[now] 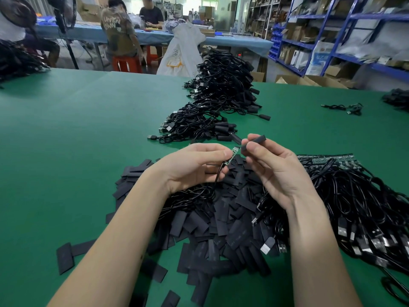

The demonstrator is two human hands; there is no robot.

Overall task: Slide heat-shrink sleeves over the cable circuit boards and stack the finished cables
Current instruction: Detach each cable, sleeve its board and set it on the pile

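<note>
On the matte green table (66,134), flat black heat-shrink sleeves (217,220), dull and rectangular, lie in a loose heap near the person, with a few strays at the near left. Above the heap the left hand (194,167) pinches a narrow green circuit board (231,157) between thumb and curled fingers; its thin glossy black cable (218,176) droops from the board into the pile. Just right of the board's tip, not yet over it, the right hand (274,167) pinches one black sleeve (253,144), puffed into a tube and angled up to the right. Beyond the hands, finished cables (219,96) stand in a long stack running far, USB plugs to the left. At right, a tangled mass of unsleeved cables (354,200) fans out, bare boards lined along its far edge and silver plugs near. Blue shelving (345,34) fills the far right.
</note>
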